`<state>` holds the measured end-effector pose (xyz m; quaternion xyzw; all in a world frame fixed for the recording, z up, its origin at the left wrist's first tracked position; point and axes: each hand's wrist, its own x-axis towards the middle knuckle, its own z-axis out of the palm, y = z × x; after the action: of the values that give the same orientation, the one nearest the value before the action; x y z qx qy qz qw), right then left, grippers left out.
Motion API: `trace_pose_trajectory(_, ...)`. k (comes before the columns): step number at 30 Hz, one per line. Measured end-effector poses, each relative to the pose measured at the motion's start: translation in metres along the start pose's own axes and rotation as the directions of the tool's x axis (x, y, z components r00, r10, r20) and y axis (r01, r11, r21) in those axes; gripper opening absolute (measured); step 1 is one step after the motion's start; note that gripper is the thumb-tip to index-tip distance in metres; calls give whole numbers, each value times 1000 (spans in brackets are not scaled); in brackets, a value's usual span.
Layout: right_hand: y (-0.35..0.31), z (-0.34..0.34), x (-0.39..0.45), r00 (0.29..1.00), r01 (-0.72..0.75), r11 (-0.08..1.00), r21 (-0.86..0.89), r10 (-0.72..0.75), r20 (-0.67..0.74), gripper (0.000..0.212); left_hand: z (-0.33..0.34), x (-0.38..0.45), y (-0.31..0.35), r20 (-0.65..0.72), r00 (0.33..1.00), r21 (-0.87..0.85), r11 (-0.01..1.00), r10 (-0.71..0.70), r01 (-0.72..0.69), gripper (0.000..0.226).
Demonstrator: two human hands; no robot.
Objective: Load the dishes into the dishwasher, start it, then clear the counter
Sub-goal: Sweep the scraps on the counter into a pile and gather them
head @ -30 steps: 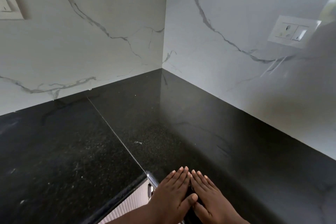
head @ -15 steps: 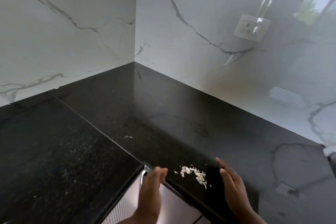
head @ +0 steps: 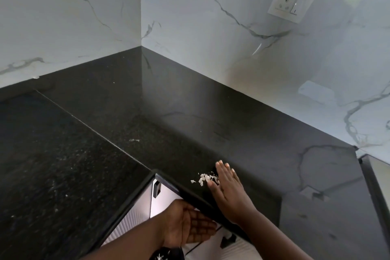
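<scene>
Black stone counter (head: 242,112) nearly cleared: our flat right hand (head: 229,191) sweeps pale crumbs (head: 203,179) toward our cupped, empty left hand (head: 191,225).

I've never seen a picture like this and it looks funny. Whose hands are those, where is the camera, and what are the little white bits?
There is no machine here, just a person cleaning a kitchen. The camera sits on the person's head and looks down, so you see what they see: their own two hands. The black shiny surface is the counter, tucked into a corner of white marble walls, with a power socket on the right wall. The white bits are small scraps lying near the counter's front edge. The right hand lies flat on the counter, right beside the scraps. The left hand waits palm up just below the edge, like a cup, probably to catch them. Neither hand is holding anything yet. One more tiny scrap lies farther back.
</scene>
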<state>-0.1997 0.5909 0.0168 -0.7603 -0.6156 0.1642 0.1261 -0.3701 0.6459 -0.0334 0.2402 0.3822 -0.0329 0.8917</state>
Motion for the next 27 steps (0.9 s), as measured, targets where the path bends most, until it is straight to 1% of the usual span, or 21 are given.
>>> trace_pose_trajectory(4, -28, 10, 9, 1000, 8, 1000, 24, -9, 20, 67, -3, 3, 4, 69, 997, 18, 1000, 22, -23, 58)
trace_pose_trajectory(6, -38, 17, 11, 999, 38, 999, 24, -38, 23, 58, -5, 5, 4, 84, 996, -11, 999, 41, -40, 64)
trace_pose_trajectory(9, -44, 26, 13, 996, 92, 996, 13, -92, -7, 53, -6, 6, 6, 128, 987, -63, 994, 98, -90, 76)
trace_pose_trajectory(11, -43, 30, 12, 992, 126, 992, 25, -125, -15, 51, -8, 9, 6, 130, 983, -108, 987, 129, -115, 77)
trace_pose_trajectory(12, -43, 33, 11, 988, 153, 988, 19, -152, -11, 51, -9, 11, 6, 120, 984, -156, 982, 129, -109, 75)
trace_pose_trajectory(14, -45, 39, 5, 977, 206, 978, 34, -204, -53, 56, -10, 15, 5, 93, 988, -231, 968, 122, -98, 67)
trace_pose_trajectory(16, -47, 42, -3, 967, 236, 972, 6, -234, -100, 59, -9, 15, 4, 114, 986, -287, 954, 124, -87, 62)
trace_pose_trajectory(18, -48, 45, -12, 960, 263, 964, -21, -264, -89, 60, -6, 9, 5, 124, 982, -298, 949, 140, -98, 47)
trace_pose_trajectory(19, -47, 46, -16, 953, 282, 959, -23, -283, -109, 60, -7, 8, 5, 134, 980, -314, 945, 145, -97, 44)
trace_pose_trajectory(20, -47, 47, -18, 946, 300, 954, -12, -300, -121, 58, -7, 7, 6, 141, 980, -313, 945, 143, -92, 46)
trace_pose_trajectory(22, -46, 45, -20, 934, 333, 943, 17, -327, -146, 55, -10, 12, 4, 112, 984, -310, 946, 139, -98, 39)
trace_pose_trajectory(24, -46, 43, -20, 919, 380, 922, 67, -368, -143, 52, -11, 16, 3, 72, 990, -355, 931, 120, -87, 43)
trace_pose_trajectory(26, -46, 46, -21, 899, 429, 893, 136, -407, -162, 47, -14, 18, -1, 61, 990, -381, 920, 126, -94, 36)
trace_pose_trajectory(27, -47, 48, -22, 887, 452, 877, 162, -422, -189, 43, -20, 21, -4, 72, 987, -389, 915, 145, -106, 29)
